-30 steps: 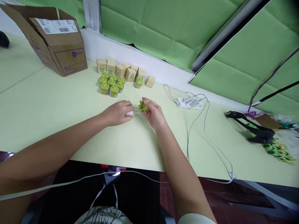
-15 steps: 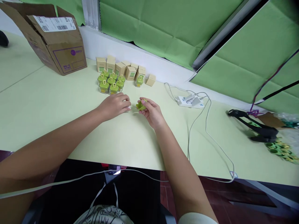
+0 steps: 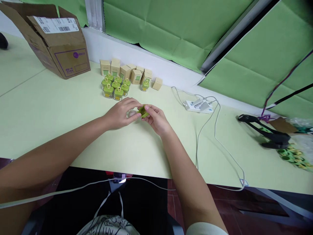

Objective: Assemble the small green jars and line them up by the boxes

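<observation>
In the head view, a hollow green lid [image 3: 143, 112] is between my two hands above the table. My right hand [image 3: 156, 120] is closed on it, thumb on the near side and fingers behind. My left hand [image 3: 121, 113] reaches the lid's left edge, with thumb and fingertips pinching it. A pale, see-through piece [image 3: 132, 113] shows in the gap between left thumb and fingers; whether it is held or lies on the table I cannot tell. Behind my left hand stand several clear jars with green lids and loop handles [image 3: 118, 93].
Small cardboard boxes [image 3: 125, 71] line the wall, with one lidded jar [image 3: 145, 85] before them. A large open carton [image 3: 70, 62] stands at the left. A power strip [image 3: 199, 106] with white cables is to the right, and a black stand [image 3: 266, 132] is farther right.
My left hand has moved right and opened around the pale piece, its fingertips now meeting the green lid. My right hand has shifted slightly left with the lid.
</observation>
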Tool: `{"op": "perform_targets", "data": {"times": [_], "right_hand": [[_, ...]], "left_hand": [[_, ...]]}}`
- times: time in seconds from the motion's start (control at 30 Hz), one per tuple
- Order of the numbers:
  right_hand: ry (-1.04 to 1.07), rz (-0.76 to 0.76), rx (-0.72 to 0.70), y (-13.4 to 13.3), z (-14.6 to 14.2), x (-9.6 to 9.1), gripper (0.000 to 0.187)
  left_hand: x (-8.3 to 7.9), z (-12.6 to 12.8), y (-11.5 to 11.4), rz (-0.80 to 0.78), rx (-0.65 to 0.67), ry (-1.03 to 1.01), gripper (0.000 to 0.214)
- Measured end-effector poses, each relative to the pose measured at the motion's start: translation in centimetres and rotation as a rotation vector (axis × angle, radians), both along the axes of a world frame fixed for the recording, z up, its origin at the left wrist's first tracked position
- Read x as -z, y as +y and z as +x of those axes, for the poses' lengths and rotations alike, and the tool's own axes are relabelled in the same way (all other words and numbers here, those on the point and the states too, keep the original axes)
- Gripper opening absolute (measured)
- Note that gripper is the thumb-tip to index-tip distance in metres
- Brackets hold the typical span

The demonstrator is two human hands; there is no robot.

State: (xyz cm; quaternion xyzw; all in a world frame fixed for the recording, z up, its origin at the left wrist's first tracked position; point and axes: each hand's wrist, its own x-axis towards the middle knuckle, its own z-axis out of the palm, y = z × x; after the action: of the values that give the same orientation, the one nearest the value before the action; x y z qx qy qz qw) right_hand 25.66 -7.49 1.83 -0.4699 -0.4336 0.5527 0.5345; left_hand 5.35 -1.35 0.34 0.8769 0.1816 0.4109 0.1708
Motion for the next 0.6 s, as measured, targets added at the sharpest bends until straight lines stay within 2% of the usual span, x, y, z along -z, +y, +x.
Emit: {"op": "perform_targets", "data": {"times": [0.1,0.23,0.3,0.4,0.6], "right_hand": [[-0.010,0.038,-0.039,-0.2,-0.4,0.0,0.055],[-0.015,0.098,-0.076,-0.3,-0.8,0.0,0.054],[-0.004,0.106,-0.080,-0.4,-0.8,-0.1,0.052],[0.029,0.078,-0.052,-0.3,-0.5,0.0,0.052],[-0.019,0.049,0.047,0.2,0.3,0.7,0.049]], "left_hand": [[-0.1,0.5,-0.6,-0.012,0.024,-0.006,0.031],[0.1,0.9,-0.8,0.025,0.028,-0.050,0.016],[0.2,0.9,-0.7,0.051,0.048,-0.068,0.015],[0.3,0.8,-0.4,0.044,0.018,-0.103,0.018],[0.5,0.6,0.0,-0.070,-0.013,-0.102,0.020]]}}
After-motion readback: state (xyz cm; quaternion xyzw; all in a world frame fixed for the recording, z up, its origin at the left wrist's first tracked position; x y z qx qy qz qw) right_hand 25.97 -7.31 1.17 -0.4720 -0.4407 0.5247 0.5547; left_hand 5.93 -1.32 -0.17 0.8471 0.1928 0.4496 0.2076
